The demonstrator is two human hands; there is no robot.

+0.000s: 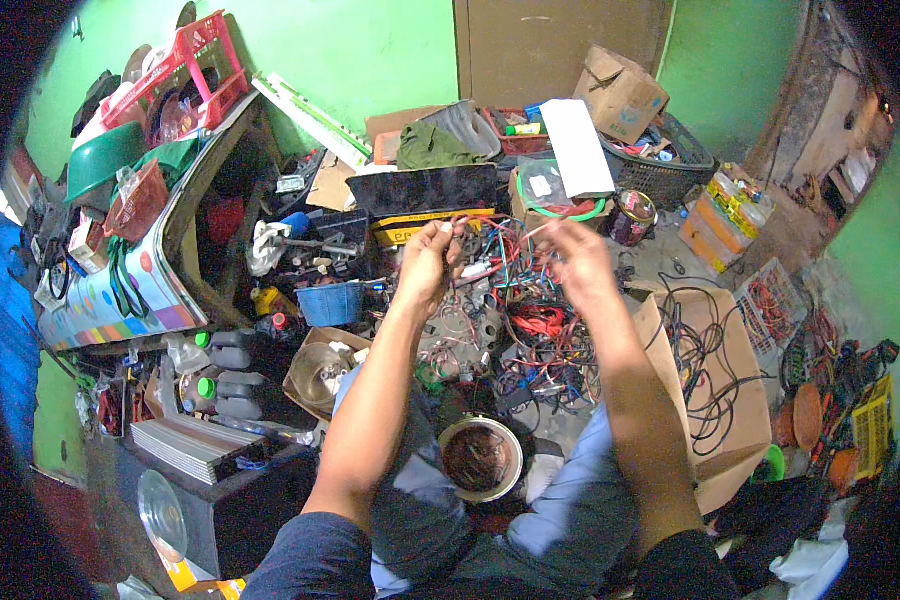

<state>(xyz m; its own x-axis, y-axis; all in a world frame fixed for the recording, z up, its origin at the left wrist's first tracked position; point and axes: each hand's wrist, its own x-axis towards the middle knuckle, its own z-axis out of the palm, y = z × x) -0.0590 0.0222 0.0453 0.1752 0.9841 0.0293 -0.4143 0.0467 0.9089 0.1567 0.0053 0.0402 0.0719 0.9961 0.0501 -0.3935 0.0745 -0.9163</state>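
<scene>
Both my arms reach forward over a heap of tangled wires (pixel 545 345) on the floor. My left hand (pixel 430 268) is closed, its fingers pinching a thin reddish wire (pixel 461 220) that shows at the fingertips. Level with it, some way to the right, my right hand (pixel 582 265) is slightly blurred, its fingers closed on a pale pinkish wire end (pixel 536 232). Whether both pieces belong to one wire I cannot tell. Between my knees stands a round white tub (pixel 516 468), with brown copper-coloured strands inside.
To the right, a cardboard box (pixel 734 440) holds loose black cable. A blue basket (pixel 330 305), a black-and-yellow toolbox (pixel 426 190) and a box with a clear bowl (pixel 320 372) lie left of the heap. Behind stand a dark crate (pixel 670 172) and a paint can (pixel 632 218).
</scene>
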